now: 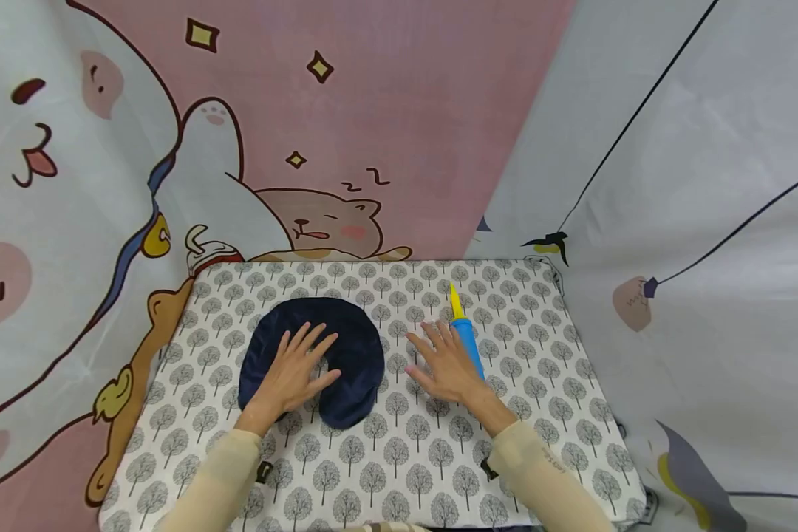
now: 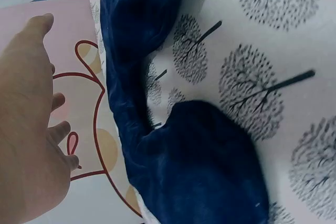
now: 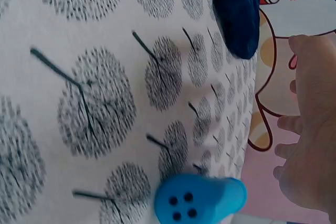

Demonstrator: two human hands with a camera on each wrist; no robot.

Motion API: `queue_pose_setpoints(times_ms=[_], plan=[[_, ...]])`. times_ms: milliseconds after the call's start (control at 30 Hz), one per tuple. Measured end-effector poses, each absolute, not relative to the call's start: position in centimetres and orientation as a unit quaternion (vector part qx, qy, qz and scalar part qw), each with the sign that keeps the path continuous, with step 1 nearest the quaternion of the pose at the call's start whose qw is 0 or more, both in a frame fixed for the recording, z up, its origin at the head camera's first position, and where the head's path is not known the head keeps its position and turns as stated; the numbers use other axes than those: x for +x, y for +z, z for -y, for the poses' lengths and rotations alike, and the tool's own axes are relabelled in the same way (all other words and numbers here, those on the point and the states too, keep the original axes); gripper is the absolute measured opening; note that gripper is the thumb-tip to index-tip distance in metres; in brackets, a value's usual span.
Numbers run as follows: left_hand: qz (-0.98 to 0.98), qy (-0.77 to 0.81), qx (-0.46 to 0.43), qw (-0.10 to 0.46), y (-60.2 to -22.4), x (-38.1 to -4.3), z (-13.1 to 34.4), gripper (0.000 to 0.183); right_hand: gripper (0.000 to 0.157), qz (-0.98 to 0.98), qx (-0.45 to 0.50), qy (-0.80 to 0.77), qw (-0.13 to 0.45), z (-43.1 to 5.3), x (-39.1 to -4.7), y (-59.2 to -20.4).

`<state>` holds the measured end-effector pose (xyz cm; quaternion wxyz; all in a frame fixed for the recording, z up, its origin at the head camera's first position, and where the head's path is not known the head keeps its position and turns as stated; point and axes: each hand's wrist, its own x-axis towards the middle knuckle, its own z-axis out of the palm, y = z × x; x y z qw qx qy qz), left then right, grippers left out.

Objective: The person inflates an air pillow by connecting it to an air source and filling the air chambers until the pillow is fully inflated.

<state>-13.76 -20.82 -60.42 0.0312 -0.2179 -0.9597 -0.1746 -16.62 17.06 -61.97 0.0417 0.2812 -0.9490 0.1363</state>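
A dark blue U-shaped neck pillow [image 1: 359, 347] lies on the left half of the table, its opening facing the person. My left hand [image 1: 295, 373] is spread out over the pillow's left side, palm down and holding nothing. In the left wrist view that hand [image 2: 31, 114] shows apart from the pillow [image 2: 210, 166], raised above it. To the right lies a blue balloon pump [image 1: 468, 341] with a yellow pointed nozzle [image 1: 456, 301]. My right hand [image 1: 447, 366] hovers beside it, fingers spread, partly covering the pump in the head view. Small holes mark the pump's end [image 3: 202, 195] in the right wrist view.
A white cloth with grey trees [image 1: 399, 451] covers the table. Behind it hangs a pink curtain [image 1: 425, 133] with cartoon animals, and a pale one [image 1: 698, 244] stands along the right side. Small black items [image 1: 264, 471] show by each wrist.
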Motion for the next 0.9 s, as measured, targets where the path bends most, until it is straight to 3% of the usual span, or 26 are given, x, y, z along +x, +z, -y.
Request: queue_pose_setpoints(times_ms=[433,900], plan=[[0.963,-0.216,-0.155,0.036,-62.2,-12.4,20.6,0.078,0.072,0.933,0.306,0.188,-0.024,-13.3,-15.5,-63.5],[0.980,-0.192,-0.041,0.022,-63.2,-11.4,24.9,0.083,0.071,0.926,0.328,0.187,-0.017,-9.0,-18.5,-64.5]])
